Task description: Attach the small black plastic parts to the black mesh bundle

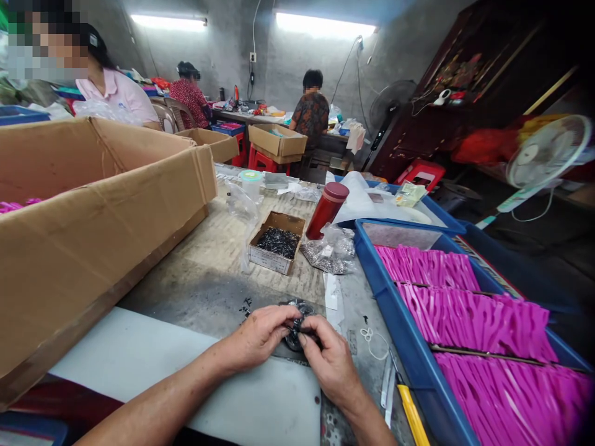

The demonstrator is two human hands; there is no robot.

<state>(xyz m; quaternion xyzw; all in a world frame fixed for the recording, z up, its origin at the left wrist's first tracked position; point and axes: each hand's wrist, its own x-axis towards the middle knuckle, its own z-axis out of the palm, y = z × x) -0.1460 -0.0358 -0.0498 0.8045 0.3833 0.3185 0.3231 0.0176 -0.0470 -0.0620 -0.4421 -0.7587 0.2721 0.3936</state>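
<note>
A worn worktable [195,285] is seen across the frame. At lower centre, a dark item [292,341] is pinched by the fingertips of the left hand [255,334] and right hand [332,362], partly hidden. Fine fingerwork seems under way; steady pressure is called for. Above, small black parts [279,241] are boxed; at right, magenta pieces [474,316] are rowed.

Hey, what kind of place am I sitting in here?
Probably a small workshop for hand assembly: there's a blue bin of pink pieces in rows, a small box of black parts, and other people working at a bench behind.
</note>
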